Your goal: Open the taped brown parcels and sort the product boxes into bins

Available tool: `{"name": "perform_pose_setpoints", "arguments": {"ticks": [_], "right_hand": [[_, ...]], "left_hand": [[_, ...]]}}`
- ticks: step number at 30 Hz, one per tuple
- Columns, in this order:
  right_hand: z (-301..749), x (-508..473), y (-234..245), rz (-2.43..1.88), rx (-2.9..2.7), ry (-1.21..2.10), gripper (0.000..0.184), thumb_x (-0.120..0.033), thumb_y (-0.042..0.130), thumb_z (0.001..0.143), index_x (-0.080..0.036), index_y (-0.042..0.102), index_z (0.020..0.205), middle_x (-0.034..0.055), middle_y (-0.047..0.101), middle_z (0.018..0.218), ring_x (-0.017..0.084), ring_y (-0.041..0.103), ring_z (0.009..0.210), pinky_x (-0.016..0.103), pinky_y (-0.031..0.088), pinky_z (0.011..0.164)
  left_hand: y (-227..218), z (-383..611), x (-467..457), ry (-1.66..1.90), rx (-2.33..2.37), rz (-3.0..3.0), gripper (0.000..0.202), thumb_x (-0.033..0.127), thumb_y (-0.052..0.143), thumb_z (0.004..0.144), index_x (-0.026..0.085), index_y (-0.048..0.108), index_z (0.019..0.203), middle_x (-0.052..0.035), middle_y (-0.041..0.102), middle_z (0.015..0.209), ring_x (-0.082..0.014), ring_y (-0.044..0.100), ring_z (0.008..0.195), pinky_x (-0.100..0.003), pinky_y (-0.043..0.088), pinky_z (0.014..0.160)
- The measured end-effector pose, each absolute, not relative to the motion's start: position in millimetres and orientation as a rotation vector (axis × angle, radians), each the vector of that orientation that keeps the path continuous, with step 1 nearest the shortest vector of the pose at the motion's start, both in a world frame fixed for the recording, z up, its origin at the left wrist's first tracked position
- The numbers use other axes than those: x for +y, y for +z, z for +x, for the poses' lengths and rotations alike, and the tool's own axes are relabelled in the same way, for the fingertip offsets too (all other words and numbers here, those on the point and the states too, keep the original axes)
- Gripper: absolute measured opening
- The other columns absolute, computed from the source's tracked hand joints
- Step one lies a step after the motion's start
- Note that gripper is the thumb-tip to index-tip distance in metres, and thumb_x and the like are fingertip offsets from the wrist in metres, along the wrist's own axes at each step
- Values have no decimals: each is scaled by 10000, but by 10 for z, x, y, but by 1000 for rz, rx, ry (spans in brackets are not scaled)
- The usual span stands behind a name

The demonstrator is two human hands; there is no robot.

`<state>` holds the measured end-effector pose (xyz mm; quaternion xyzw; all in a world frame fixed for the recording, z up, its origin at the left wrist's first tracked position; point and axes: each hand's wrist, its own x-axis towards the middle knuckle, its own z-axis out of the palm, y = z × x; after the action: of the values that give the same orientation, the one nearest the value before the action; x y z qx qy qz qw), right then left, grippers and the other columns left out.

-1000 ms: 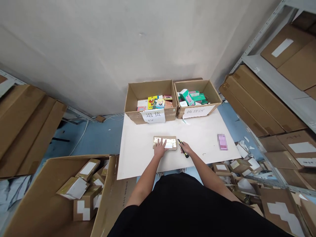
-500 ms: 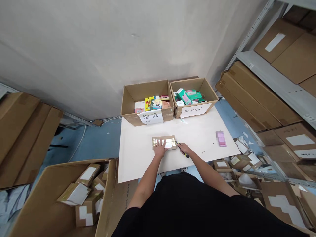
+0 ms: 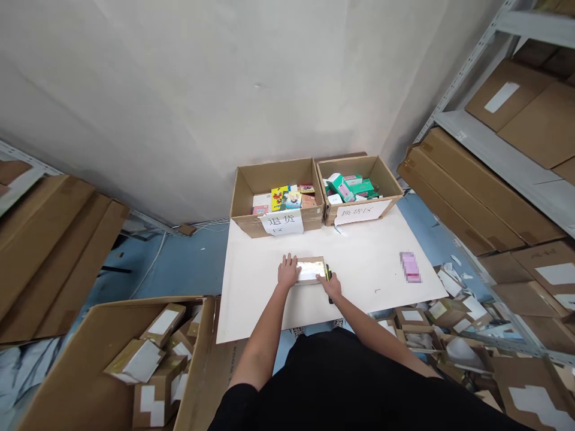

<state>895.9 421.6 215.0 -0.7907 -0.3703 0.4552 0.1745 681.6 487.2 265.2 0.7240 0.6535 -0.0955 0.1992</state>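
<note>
While left hand [image 3: 288, 272] pins parcel [image 3: 311, 269], right hand [image 3: 331, 287] grips cutter [image 3: 328, 274]

Hands: two, left hand [image 3: 288, 271] and right hand [image 3: 331, 286].
Parcel under the grip: one parcel [image 3: 311, 269].
Cutter: one cutter [image 3: 329, 274], in the right hand.
Open boxes: two beyond the grip, left box [image 3: 251, 179] and right box [image 3: 387, 179].
Paper labels [image 3: 282, 222]: two, one per box.
Pink packet [image 3: 410, 267]: one, well right of the grip.
Floor carton [image 3: 81, 359]: one, left of the grip.
Small packages [image 3: 135, 362] inside it: at least four.
</note>
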Motion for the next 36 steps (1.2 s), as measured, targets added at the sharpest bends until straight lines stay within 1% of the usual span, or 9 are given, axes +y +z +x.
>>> {"name": "perform_pose_setpoints", "arguments": {"ticks": [3,6,10,16,20,26,30,33,36], "right_hand": [[8761,4548,2211,-2338,-1057,1252,609,-681,739,816,-225,543,1169,136,730,1155,306,724,1113,333,570,823],[8706,5023,2329,-2397,-1140,1167,641,-677,732,841,-205,533,1227,171,725,1210,331,708,1155,355,560,864],[8809,5461,2454,-2325,-1277,1125,511,-566,696,915,-207,523,1234,158,746,1176,308,736,1060,335,556,802],[9025,4829,2324,-2359,-1205,1062,524,-682,584,942,-223,519,1185,150,748,1138,316,742,1055,353,563,813],[8970,4310,2136,-2330,-1280,1241,546,-731,642,882,-247,527,1107,121,750,1099,312,747,1054,360,570,826],[9098,4961,2269,-2380,-1314,1105,562,-647,751,845,-225,521,1137,142,742,1095,324,728,1069,359,561,840],[9315,5361,2363,-2223,-1277,1141,362,-559,647,946,-236,529,1062,63,731,911,242,735,882,293,558,735],[9546,5232,2327,-2081,-1098,1363,396,-580,376,1055,-239,522,916,-3,634,671,173,647,562,257,515,562],[9767,4956,2244,-1976,-1069,1602,495,-654,394,1035,-236,504,795,-39,533,531,143,531,406,247,449,458]], "left_hand": [[2663,6721,4767,-323,1942,1917,626,423,329,1062,224,319,1656,-133,289,1734,-324,219,1600,-502,367,1199],[2665,6694,4582,-340,1998,1825,583,382,337,1051,182,450,1587,-193,514,1575,-344,485,1434,-470,479,1081],[2705,6659,4472,-328,1838,1787,466,372,368,1048,309,646,1418,-90,697,1349,-267,662,1207,-375,541,967],[2740,6776,4762,-234,1636,2065,661,192,515,964,317,416,1605,-47,353,1713,-242,381,1538,-362,468,1118],[2657,6932,4882,-364,1403,2166,868,216,602,910,357,217,1675,-23,127,1786,-263,93,1643,-508,299,1255],[2567,7160,4702,-490,1683,1951,837,288,673,857,224,359,1630,-203,303,1709,-407,306,1554,-592,344,1187],[2602,7310,4654,-432,1766,1941,611,388,510,982,234,457,1571,-183,525,1562,-381,434,1466,-559,387,1155],[2555,7349,4626,-309,1818,1988,648,457,419,1035,273,331,1651,-120,341,1711,-355,268,1579,-515,369,1195],[2423,7343,4558,-333,1773,2041,707,424,455,1028,318,230,1690,-58,138,1784,-352,87,1635,-553,269,1260]]}}
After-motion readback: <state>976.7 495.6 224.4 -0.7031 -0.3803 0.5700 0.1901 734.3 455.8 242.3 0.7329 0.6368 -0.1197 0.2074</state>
